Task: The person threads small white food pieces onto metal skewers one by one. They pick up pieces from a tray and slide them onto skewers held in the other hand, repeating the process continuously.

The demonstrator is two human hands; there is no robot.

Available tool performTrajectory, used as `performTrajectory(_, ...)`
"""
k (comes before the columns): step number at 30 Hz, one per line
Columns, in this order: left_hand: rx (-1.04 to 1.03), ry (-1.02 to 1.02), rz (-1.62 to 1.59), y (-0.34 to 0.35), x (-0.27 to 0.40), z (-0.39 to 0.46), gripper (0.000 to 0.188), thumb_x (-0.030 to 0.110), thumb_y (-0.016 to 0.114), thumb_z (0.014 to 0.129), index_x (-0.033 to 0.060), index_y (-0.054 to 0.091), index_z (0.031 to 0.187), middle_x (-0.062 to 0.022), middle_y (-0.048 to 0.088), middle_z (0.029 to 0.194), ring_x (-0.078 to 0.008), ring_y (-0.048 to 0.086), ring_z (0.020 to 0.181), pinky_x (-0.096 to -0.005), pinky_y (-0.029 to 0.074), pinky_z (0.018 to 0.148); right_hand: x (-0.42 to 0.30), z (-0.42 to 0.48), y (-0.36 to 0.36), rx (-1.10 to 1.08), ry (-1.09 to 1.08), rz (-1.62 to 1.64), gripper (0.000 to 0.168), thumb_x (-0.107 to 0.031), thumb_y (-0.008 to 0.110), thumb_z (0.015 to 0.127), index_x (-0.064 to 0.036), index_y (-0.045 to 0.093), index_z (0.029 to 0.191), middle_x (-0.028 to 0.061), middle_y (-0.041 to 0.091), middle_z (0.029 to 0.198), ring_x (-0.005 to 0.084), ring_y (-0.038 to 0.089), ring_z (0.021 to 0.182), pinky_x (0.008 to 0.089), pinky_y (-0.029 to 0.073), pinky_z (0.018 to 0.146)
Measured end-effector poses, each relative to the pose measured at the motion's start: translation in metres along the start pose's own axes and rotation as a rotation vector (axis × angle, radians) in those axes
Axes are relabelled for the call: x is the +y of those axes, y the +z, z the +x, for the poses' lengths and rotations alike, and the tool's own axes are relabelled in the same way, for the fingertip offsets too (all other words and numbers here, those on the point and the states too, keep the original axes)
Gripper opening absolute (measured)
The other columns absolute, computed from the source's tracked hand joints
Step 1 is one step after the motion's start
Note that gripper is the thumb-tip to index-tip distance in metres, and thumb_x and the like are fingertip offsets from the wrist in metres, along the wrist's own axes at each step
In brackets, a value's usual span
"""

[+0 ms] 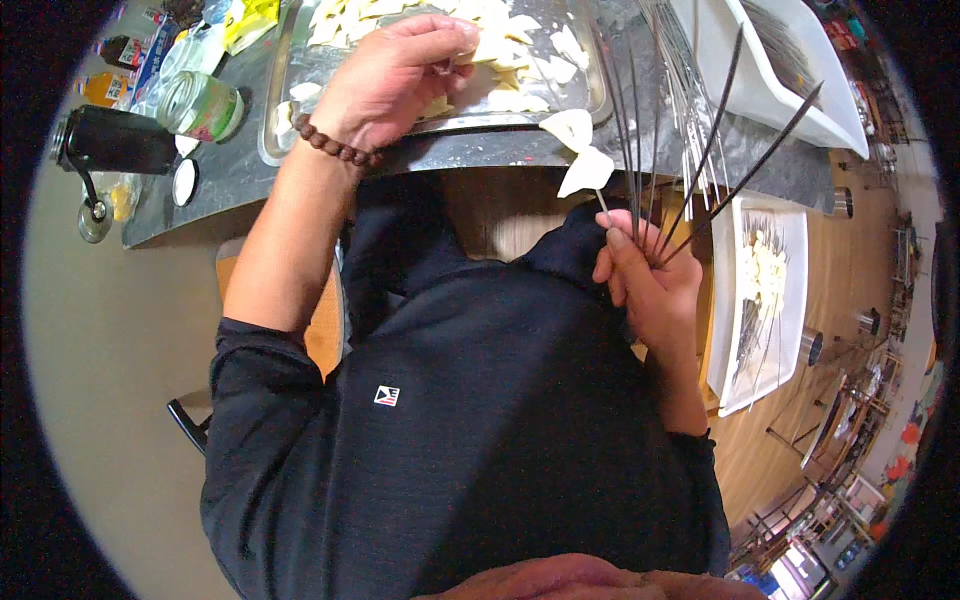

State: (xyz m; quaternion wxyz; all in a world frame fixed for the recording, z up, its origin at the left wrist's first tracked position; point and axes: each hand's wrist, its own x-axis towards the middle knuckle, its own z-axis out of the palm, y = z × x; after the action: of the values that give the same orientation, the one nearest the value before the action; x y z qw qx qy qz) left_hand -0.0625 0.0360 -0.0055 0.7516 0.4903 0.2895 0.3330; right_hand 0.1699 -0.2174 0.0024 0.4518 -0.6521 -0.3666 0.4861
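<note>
My left hand (409, 79), with a brown bead bracelet (337, 147) at the wrist, is over a metal tray (271, 112). Its fingers are curled beside a pile of thin, pale food pieces (360, 22); whether a piece is between the fingertips is hidden. My right hand (652, 277), in front of the table edge, grips several thin dark metal skewers (634, 165) that fan upward. One skewer (602, 202) in that hand carries folded pale pieces (589, 171) at its upper end, close to the tray's near right corner.
Loose skewers (686, 112) lie right of the tray, beside a white bin (810, 112) of skewers. Below, another white bin (720, 300) holds loaded skewers (763, 270). At left are a glass jar (199, 107), a black bottle (120, 140) and a lid (185, 182).
</note>
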Motion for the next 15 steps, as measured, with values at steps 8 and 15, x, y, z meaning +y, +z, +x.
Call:
performTrajectory(8,0.177,-0.035,-0.24,0.028,0.005,-0.006,0.011,0.011,0.065,0.1,0.0008,0.064,0.104,-0.0099,0.067,0.094,-0.0222,0.071,0.087,-0.0327,0.06,0.076,0.001,0.004,0.005,-0.02,-0.04,-0.067,0.024,-0.016,0.06,0.107,-0.002,0.07,0.124,-0.0003,0.064,0.072,0.0038,0.05,0.058,0.0216,0.039,0.052)
performTrajectory(15,0.151,0.006,-0.22,0.024,-0.002,-0.008,0.014,0.008,0.066,0.101,-0.0015,0.066,0.111,-0.0099,0.07,0.1,-0.0181,0.071,0.082,-0.0307,0.063,0.079,0.002,0.006,0.01,0.005,-0.046,-0.135,0.024,-0.016,0.06,0.107,-0.003,0.071,0.123,-0.0002,0.064,0.07,0.004,0.05,0.057,0.0227,0.041,0.052)
